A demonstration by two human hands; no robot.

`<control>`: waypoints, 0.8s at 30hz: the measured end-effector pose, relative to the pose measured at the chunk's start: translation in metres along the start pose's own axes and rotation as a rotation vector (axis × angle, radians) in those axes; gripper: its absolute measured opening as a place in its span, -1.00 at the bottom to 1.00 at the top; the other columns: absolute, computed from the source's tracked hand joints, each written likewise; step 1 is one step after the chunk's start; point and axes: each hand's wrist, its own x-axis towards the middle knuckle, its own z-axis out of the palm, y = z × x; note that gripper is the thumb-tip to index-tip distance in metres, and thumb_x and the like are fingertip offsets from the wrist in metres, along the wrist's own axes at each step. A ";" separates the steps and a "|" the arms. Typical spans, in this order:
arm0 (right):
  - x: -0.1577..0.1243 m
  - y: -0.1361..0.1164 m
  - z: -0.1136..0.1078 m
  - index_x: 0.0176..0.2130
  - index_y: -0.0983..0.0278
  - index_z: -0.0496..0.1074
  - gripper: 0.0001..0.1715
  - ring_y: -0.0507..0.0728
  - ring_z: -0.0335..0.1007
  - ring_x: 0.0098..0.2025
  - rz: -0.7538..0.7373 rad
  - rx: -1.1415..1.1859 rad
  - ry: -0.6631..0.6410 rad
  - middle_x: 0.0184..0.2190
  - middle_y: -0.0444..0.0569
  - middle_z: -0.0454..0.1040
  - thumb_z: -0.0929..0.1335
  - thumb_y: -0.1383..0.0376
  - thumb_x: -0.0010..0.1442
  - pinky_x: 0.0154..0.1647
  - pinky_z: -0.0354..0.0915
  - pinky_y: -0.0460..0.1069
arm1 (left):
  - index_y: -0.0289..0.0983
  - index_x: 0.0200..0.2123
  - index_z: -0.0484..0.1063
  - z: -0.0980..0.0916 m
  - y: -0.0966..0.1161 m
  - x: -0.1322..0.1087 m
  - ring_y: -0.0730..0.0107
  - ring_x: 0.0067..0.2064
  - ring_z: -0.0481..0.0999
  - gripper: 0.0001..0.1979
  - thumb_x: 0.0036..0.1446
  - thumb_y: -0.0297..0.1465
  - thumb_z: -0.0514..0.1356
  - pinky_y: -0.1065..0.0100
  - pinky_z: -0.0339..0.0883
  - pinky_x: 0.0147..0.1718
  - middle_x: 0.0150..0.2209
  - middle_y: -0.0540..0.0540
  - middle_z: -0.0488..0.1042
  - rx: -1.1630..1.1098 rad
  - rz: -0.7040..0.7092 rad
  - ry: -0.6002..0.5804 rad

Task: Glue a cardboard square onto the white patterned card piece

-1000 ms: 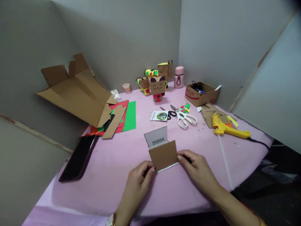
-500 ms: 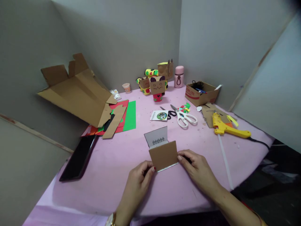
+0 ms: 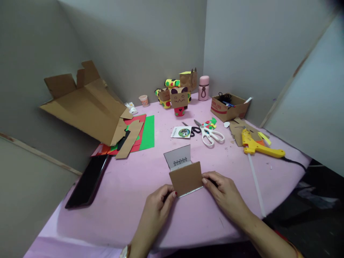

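A folded piece of cardboard (image 3: 186, 180) stands on the pink tablecloth in front of me, its brown panel facing me and a printed white flap rising behind. My left hand (image 3: 160, 204) pinches its lower left corner between thumb and fingers. At the right edge, my right hand (image 3: 224, 188) grips it the same way, thumb on the near side. Beyond it lie a small printed card (image 3: 181, 132), black-handled scissors (image 3: 195, 131) partly under the card, and white-handled scissors (image 3: 211, 135).
A yellow glue gun (image 3: 258, 145) with a glue stick lies at right by a small cardboard box (image 3: 229, 107). Decorated cardboard figures (image 3: 179, 100) and a pink bottle (image 3: 204, 88) stand behind. At left are a large opened carton (image 3: 88, 104), coloured sheets (image 3: 147, 132) and a dark tablet (image 3: 87, 182).
Both hands still hold the folded cardboard in the same pose. The whole view has shifted very slightly; nothing on the table has visibly moved.
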 end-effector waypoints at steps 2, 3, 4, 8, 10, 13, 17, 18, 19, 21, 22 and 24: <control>0.000 0.000 0.000 -0.31 0.21 0.42 -0.78 0.15 0.39 -0.27 0.004 0.007 0.000 -0.35 -0.04 0.48 0.20 0.26 0.20 -0.23 0.27 0.04 | -0.23 -0.34 0.38 0.000 0.001 0.000 0.36 -0.34 0.42 -0.78 0.22 -0.29 -0.01 0.42 0.25 -0.34 -0.37 -0.03 0.48 -0.005 0.000 0.002; -0.001 -0.001 0.000 -0.31 0.21 0.42 -0.78 0.15 0.39 -0.28 0.006 0.011 -0.002 -0.35 -0.04 0.48 0.20 0.26 0.20 -0.24 0.27 0.04 | -0.23 -0.34 0.38 0.000 0.001 0.000 0.37 -0.34 0.42 -0.78 0.22 -0.29 -0.01 0.42 0.25 -0.34 -0.37 -0.03 0.48 -0.008 0.002 0.003; -0.001 -0.001 -0.001 -0.31 0.21 0.42 -0.78 0.15 0.40 -0.29 0.007 0.014 -0.004 -0.36 -0.05 0.48 0.20 0.26 0.20 -0.24 0.27 0.04 | -0.22 -0.34 0.38 0.000 0.001 0.000 0.37 -0.34 0.42 -0.79 0.22 -0.29 -0.01 0.42 0.25 -0.34 -0.37 -0.03 0.48 -0.010 0.004 0.001; -0.001 -0.001 -0.002 -0.32 0.21 0.41 -0.78 0.14 0.40 -0.29 0.003 0.014 -0.007 -0.38 -0.06 0.48 0.20 0.26 0.20 -0.26 0.27 0.03 | -0.22 -0.32 0.37 0.000 0.000 0.001 0.38 -0.32 0.43 -0.79 0.23 -0.30 -0.01 0.42 0.24 -0.32 -0.36 -0.02 0.48 -0.009 0.003 -0.007; 0.000 -0.001 -0.002 -0.32 0.22 0.41 -0.78 0.14 0.39 -0.27 -0.009 0.004 -0.002 -0.35 -0.04 0.47 0.20 0.27 0.20 -0.24 0.26 0.03 | -0.22 -0.32 0.37 0.000 0.000 0.001 0.37 -0.32 0.43 -0.78 0.23 -0.29 -0.02 0.42 0.24 -0.31 -0.36 -0.02 0.47 0.004 -0.004 -0.010; 0.001 -0.002 -0.002 -0.32 0.23 0.41 -0.79 0.13 0.38 -0.26 -0.034 0.002 0.000 -0.34 -0.03 0.45 0.20 0.30 0.20 -0.23 0.25 0.02 | -0.22 -0.32 0.37 0.000 0.000 0.000 0.38 -0.32 0.43 -0.78 0.23 -0.28 -0.02 0.42 0.24 -0.31 -0.38 -0.02 0.46 0.019 -0.010 -0.014; 0.000 -0.003 -0.003 -0.34 0.22 0.40 -0.79 0.13 0.39 -0.27 -0.018 0.021 -0.013 -0.35 -0.04 0.46 0.20 0.29 0.21 -0.24 0.26 0.02 | -0.22 -0.32 0.37 0.000 0.001 -0.001 0.38 -0.33 0.43 -0.78 0.23 -0.29 -0.02 0.43 0.24 -0.32 -0.38 -0.02 0.47 0.020 -0.008 -0.007; 0.000 -0.003 -0.002 -0.34 0.22 0.40 -0.78 0.14 0.39 -0.28 -0.010 0.022 -0.015 -0.37 -0.05 0.47 0.20 0.29 0.21 -0.25 0.27 0.01 | -0.22 -0.33 0.37 0.000 0.001 -0.001 0.38 -0.34 0.43 -0.78 0.23 -0.29 -0.02 0.44 0.24 -0.33 -0.38 -0.02 0.47 0.023 -0.006 -0.006; 0.000 -0.003 -0.002 -0.35 0.21 0.40 -0.78 0.14 0.40 -0.29 -0.003 0.021 -0.015 -0.39 -0.06 0.47 0.20 0.28 0.21 -0.25 0.27 0.01 | -0.22 -0.34 0.37 0.000 0.001 -0.001 0.38 -0.35 0.42 -0.78 0.22 -0.29 -0.02 0.44 0.24 -0.34 -0.38 -0.02 0.48 0.028 -0.004 -0.004; -0.001 -0.003 -0.002 -0.35 0.21 0.40 -0.77 0.14 0.40 -0.30 0.008 0.017 -0.014 -0.41 -0.07 0.47 0.19 0.27 0.21 -0.26 0.28 0.02 | -0.22 -0.35 0.37 0.000 0.000 -0.001 0.38 -0.36 0.42 -0.78 0.22 -0.29 -0.02 0.43 0.25 -0.35 -0.38 -0.03 0.48 0.041 0.005 -0.002; -0.001 -0.003 -0.002 -0.35 0.21 0.40 -0.77 0.14 0.40 -0.31 0.011 0.015 -0.013 -0.42 -0.07 0.47 0.19 0.26 0.21 -0.26 0.28 0.02 | -0.22 -0.35 0.37 0.000 0.000 -0.001 0.38 -0.36 0.42 -0.78 0.22 -0.30 -0.02 0.43 0.25 -0.36 -0.38 -0.03 0.48 0.048 0.012 -0.001; -0.001 -0.003 -0.002 -0.35 0.21 0.41 -0.76 0.15 0.41 -0.31 0.012 0.014 -0.013 -0.42 -0.08 0.48 0.19 0.25 0.21 -0.26 0.29 0.02 | -0.22 -0.35 0.37 0.001 -0.001 -0.001 0.38 -0.36 0.42 -0.78 0.22 -0.31 -0.02 0.43 0.25 -0.36 -0.38 -0.03 0.48 0.060 0.029 0.001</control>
